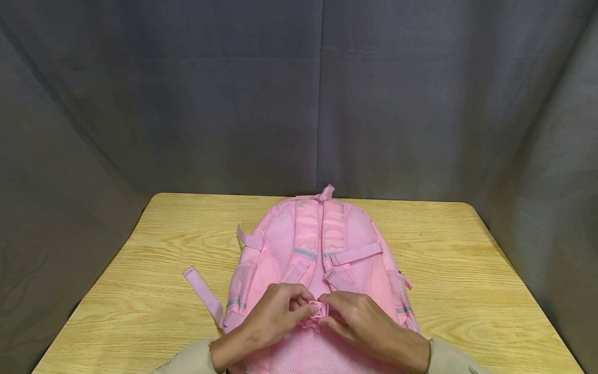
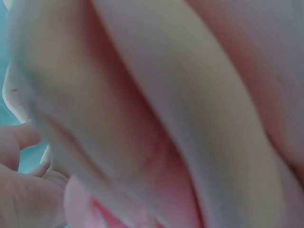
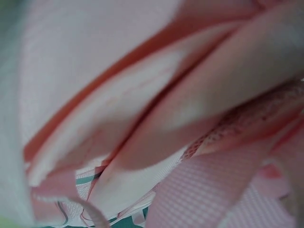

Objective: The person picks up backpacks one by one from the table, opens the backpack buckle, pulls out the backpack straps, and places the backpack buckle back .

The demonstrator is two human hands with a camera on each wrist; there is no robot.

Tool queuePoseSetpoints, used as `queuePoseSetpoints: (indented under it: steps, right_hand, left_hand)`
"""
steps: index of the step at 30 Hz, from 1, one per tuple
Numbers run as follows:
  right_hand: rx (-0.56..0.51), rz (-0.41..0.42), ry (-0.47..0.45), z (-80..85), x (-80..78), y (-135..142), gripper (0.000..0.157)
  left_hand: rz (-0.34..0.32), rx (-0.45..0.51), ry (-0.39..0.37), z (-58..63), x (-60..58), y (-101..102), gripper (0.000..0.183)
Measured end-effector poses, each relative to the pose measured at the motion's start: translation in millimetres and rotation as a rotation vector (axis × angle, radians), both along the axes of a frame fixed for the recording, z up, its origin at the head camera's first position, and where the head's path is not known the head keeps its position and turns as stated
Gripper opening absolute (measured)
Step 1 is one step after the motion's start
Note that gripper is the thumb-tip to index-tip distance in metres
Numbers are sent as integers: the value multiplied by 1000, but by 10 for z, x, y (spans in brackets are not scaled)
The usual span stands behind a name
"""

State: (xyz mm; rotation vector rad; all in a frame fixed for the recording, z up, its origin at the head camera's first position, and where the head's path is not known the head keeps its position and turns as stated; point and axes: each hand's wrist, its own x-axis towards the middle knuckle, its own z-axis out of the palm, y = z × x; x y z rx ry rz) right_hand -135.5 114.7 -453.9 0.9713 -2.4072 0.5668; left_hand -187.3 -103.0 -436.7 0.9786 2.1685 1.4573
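Note:
A pink backpack [image 1: 280,234] lies on the table with its shoulder straps facing up. Over its lower middle, both hands meet at a small pink plastic buckle [image 1: 320,309]. The left hand [image 1: 273,314] pinches the buckle's left side between thumb and fingers. From the right, the right hand [image 1: 359,318] grips the other side, thumb below and index finger above. Whether the buckle's parts are joined is hidden by the fingers. Blurred fingers fill most of the left wrist view. In the right wrist view, pink webbing [image 3: 199,190] runs beside the fingers.
The wooden table [image 1: 467,270] extends on both sides of the backpack. A loose strap [image 1: 204,293] sticks out to the left, and another strap [image 1: 357,253] lies across the right shoulder strap. Grey curtains [image 1: 224,104] stand behind and at both sides.

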Motion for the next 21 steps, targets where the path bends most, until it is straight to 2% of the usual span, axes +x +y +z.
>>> queuePoseSetpoints:
  steps: [5, 12, 18, 21]
  right_hand:
    - [17, -9, -3, 1, 24, 0, 23]
    - [48, -30, 19, 13, 30, 15, 27]
    - [-24, -21, -20, 73, 35, 51, 35]
    - [-65, -2, -72, 103, 33, 80, 30]
  left_hand:
    - [10, 41, -89, 0, 18, 3, 11]
    - [38, 69, -132, -17, 19, 6, 14]
    - [59, 91, -143, -20, 25, 2, 14]
    - [68, 103, -165, -24, 30, 2, 14]
